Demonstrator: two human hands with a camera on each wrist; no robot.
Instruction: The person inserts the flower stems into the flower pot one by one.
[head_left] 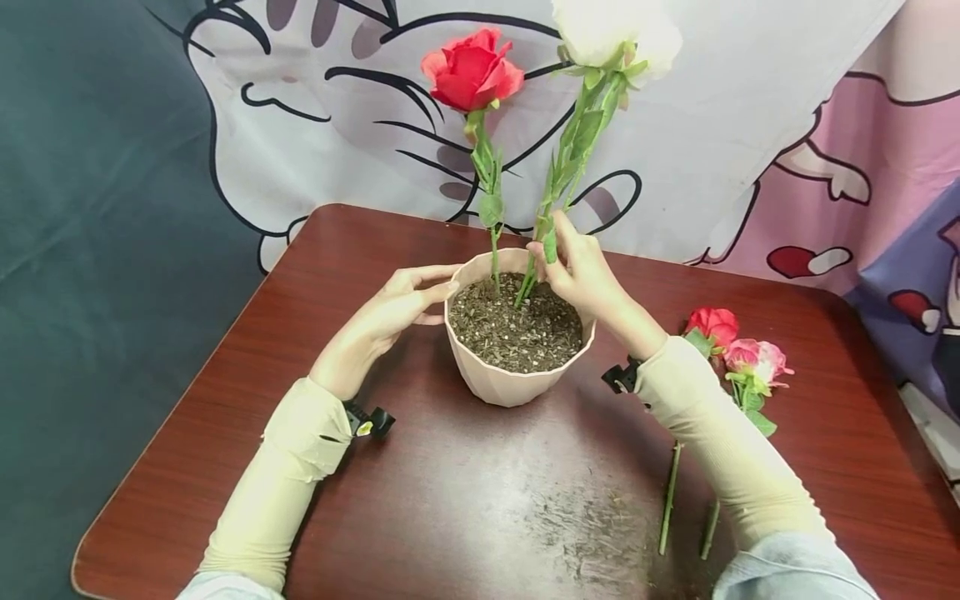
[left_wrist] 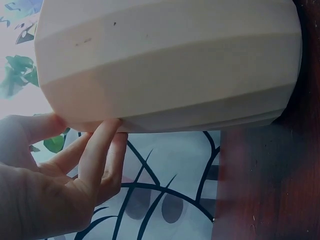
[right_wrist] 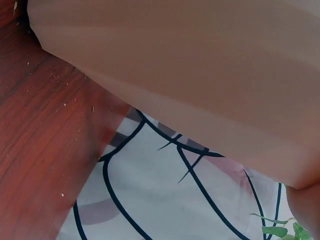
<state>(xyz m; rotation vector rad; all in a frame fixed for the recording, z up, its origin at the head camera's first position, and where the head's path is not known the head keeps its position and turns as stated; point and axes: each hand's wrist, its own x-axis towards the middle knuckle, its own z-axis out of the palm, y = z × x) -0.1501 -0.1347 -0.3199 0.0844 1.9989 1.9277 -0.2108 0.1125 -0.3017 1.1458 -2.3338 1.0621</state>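
Observation:
A faceted cream flowerpot [head_left: 510, 387] filled with dark soil [head_left: 517, 333] stands on the table. One red rose [head_left: 474, 71] rises upright from the soil. White roses [head_left: 600, 33], their tops cut off by the frame, lean right on green stems [head_left: 527, 287] that enter the soil beside it. My right hand [head_left: 581, 267] pinches these stems low down, just above the pot's rim. On the pot's left side, my left hand [head_left: 382, 321] rests nearly straight fingertips and thumb near the rim. The left wrist view shows these fingers [left_wrist: 100, 155] touching the outer wall.
A red rose [head_left: 712, 325] and a pink rose [head_left: 753, 362] lie on the brown table [head_left: 420, 500] at the right, partly under my right sleeve. Spilled soil [head_left: 592, 533] is scattered near the front. A printed curtain [head_left: 750, 125] hangs behind the table.

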